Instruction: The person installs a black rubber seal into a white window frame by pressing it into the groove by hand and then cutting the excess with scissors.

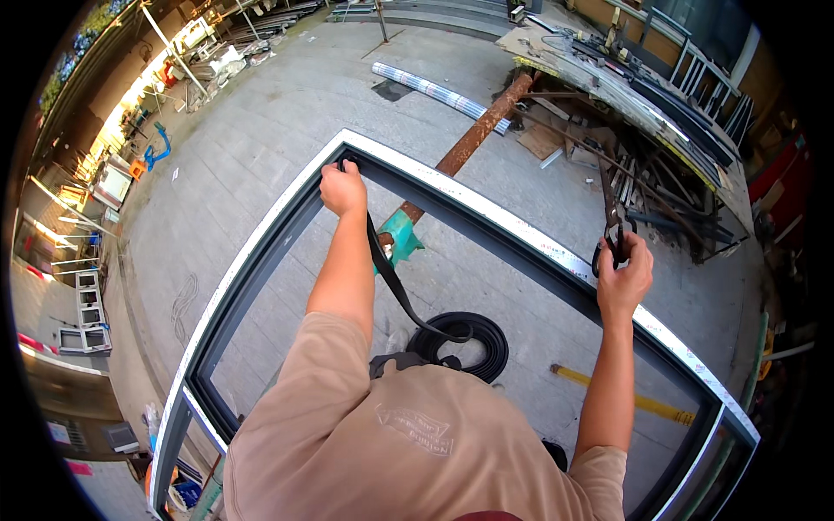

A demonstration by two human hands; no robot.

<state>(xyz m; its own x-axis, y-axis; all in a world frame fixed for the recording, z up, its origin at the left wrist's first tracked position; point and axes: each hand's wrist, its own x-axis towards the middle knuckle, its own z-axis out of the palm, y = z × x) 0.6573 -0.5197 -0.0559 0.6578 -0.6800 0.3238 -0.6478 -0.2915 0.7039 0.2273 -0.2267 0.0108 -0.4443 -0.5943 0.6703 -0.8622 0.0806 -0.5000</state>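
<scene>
Seemingly black gasket strip (395,278) under left grip (342,188).

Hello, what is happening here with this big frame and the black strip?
A person leans over a large grey window frame standing above a paved floor. The left hand presses a black rubber strip against the frame's upper left corner. The strip hangs down from that hand to a black coil lying on the floor below. The right hand grips a pair of shears or pliers at the frame's top edge. A rusty pipe lies beyond the frame.
</scene>
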